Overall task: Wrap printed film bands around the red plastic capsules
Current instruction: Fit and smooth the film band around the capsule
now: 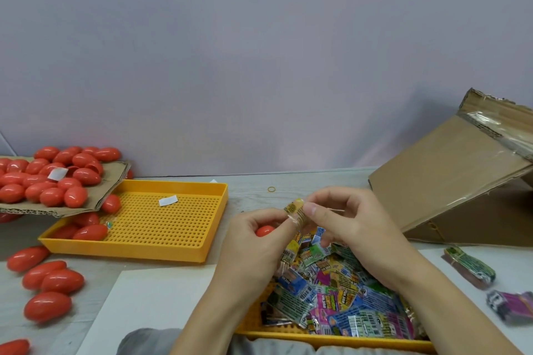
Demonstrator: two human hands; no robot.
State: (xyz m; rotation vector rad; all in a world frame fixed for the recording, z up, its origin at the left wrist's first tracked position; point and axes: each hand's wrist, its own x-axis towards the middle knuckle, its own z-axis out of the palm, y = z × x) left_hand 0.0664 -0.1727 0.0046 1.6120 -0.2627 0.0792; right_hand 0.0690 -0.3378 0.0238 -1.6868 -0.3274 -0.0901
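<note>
Capsule (264, 230) tucked in the left hand (253, 242), film band (295, 210) pinched above it, right over the tray of bands (340, 339).

Left fingers curl round the red capsule; right hand (343, 219) nips the band's top, probably teasing it open. Spare capsules sit left on the tabletop (251, 189) within reach.

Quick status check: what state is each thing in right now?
left hand: grips red capsule
right hand: pinches film band, not yet on capsule
far yellow tray: few capsules at left end
near tray: heaped with printed bands
cardboard box: tipped
</note>
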